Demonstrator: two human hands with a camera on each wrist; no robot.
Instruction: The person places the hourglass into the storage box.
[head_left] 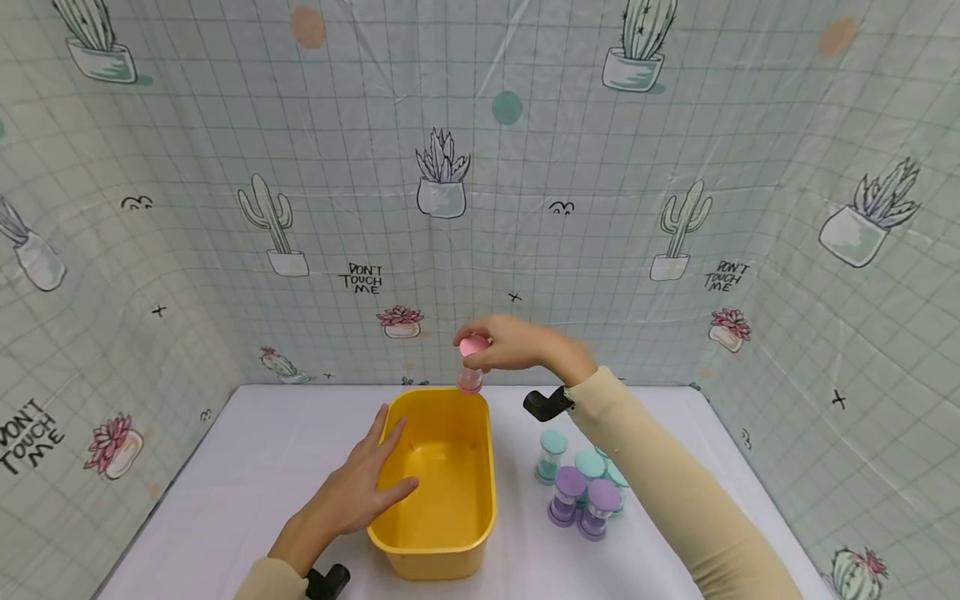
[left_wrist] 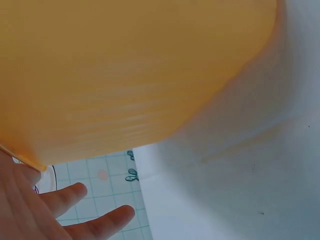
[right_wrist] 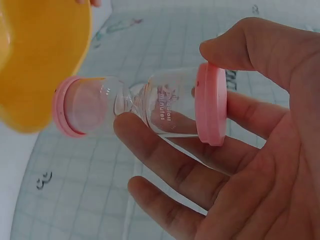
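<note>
My right hand (head_left: 510,343) grips a small sand timer (right_wrist: 167,102) with pink end caps and clear glass. In the head view the timer stands upright just over the far rim of a yellow tub (head_left: 431,546). Its thumb presses on one cap and the fingers curl about the glass in the right wrist view. My left hand (head_left: 360,487) rests with spread, fairly straight fingers on the tub's left rim. The left wrist view shows the tub's outer wall (left_wrist: 125,75) close up, with the fingers (left_wrist: 102,222) beside it.
Right of the tub, several sand timers stand on the white table (head_left: 292,450). Teal-capped ones (head_left: 552,446) are behind two purple-capped ones (head_left: 567,492); my right forearm partly covers the group. A cactus-print cloth (head_left: 480,250) encloses the table at the back and sides.
</note>
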